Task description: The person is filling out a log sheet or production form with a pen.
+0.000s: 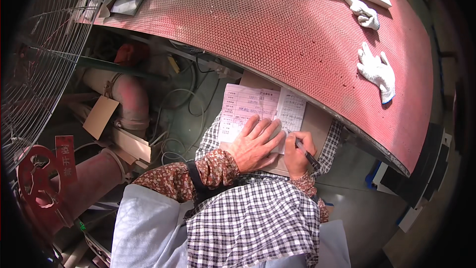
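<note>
- Checked apron [253, 218], cut off at the lower edge.
- Left hand [257, 142], flat with fingers parted, hides part of the pink form [250, 100] on a brown board [317, 119].
- Right hand [299, 156]: grip pinching a dark pen [312, 160], tip hard to make out.

Papers [250, 100] under left hand [257, 143], gloves [378, 73] rightward on table [238, 25], wire guard [74, 43] far left

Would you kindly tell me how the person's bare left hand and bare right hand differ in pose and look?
The bare left hand lies flattened, fingers extended, over the pink printed paper form; the bare right hand is curled around a dark slender pen. The left hand spreads wider in view; the right hand looks more compact. Both emerge from reddish-brown floral fabric sleeves.
</note>
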The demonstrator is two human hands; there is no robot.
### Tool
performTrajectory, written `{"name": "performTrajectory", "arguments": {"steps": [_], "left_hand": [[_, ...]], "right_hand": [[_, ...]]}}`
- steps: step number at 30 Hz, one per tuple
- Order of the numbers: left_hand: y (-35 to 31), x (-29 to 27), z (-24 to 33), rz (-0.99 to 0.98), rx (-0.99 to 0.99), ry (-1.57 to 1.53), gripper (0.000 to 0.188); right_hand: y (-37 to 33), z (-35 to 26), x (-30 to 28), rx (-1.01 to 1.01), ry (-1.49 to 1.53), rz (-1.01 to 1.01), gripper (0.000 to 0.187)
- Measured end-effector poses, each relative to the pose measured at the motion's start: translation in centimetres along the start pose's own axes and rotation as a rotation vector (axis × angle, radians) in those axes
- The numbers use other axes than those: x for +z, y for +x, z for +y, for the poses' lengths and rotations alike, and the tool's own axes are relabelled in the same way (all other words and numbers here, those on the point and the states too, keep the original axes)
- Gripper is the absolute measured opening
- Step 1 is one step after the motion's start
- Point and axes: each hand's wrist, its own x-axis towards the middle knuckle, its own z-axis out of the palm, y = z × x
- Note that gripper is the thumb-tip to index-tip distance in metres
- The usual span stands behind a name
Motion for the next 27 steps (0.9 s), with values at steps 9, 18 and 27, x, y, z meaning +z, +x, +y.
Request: {"name": "performTrajectory", "arguments": {"steps": [9, 18, 27], "left_hand": [[-0.16, 0.25, -0.05, -0.002, 0.003, 0.020, 0.073], [0.03, -0.42, 0.08, -0.044, -0.013, 0.016, 0.072], [0.13, -0.68, 0.03, -0.058, -0.008, 0.008, 0.072]], "right_hand": [[0.06, -0.08, -0.02, -0.015, -0.003, -0.004, 0.010], [0.09, -0.50, -0.24, -0.021, 0.007, 0.016, 0.010], [0.13, -0.68, -0.24, -0.014, 0.002, 0.024, 0.012]]}}
